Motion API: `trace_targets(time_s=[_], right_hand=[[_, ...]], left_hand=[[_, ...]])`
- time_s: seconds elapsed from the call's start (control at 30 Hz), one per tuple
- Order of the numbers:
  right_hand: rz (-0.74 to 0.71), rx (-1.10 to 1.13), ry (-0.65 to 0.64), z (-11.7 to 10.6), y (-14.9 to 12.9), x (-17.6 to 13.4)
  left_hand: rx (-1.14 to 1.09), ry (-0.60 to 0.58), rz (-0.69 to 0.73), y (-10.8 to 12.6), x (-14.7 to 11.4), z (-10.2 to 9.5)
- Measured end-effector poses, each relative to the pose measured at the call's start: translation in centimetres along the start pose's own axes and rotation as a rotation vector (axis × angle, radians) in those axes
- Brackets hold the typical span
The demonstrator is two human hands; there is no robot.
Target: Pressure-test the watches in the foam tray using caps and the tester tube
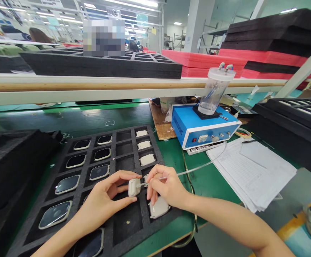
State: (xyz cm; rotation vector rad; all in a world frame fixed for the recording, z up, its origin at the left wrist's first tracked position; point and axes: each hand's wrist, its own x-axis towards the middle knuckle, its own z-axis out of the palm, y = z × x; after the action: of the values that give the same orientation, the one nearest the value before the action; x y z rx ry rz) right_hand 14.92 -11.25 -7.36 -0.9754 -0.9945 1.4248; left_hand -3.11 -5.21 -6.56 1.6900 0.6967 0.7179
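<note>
My left hand [106,194] pinches a small whitish watch case [134,188] between fingertips and thumb, held edge-on above a black foam tray [127,221]. With bent fingers my right hand [167,187] grips the end of a clear thin hose [198,167], and its narrow tip points at the case's right side, seemingly touching it. Dark-faced watch units [67,184] sit in the tray's left columns. Whitish cases [147,159] lie in its right column, one [159,207] just under my right hand.
The hose runs to a blue control box [211,125] carrying a clear cylinder [215,91]. Papers [251,169] with a pen lie right of it. More black foam trays [19,171] stand at the left. A shelf edge [134,93] crosses behind, loaded with black and red foam.
</note>
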Motion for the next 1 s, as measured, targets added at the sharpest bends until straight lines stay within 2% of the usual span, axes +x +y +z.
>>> trace_targets(time_s=[1.0], right_hand=[[0.01,-0.006,0.008,0.06,-0.15,-0.03]], left_hand=[[0.011,-0.002,-0.008,-0.13,-0.07,0.0]])
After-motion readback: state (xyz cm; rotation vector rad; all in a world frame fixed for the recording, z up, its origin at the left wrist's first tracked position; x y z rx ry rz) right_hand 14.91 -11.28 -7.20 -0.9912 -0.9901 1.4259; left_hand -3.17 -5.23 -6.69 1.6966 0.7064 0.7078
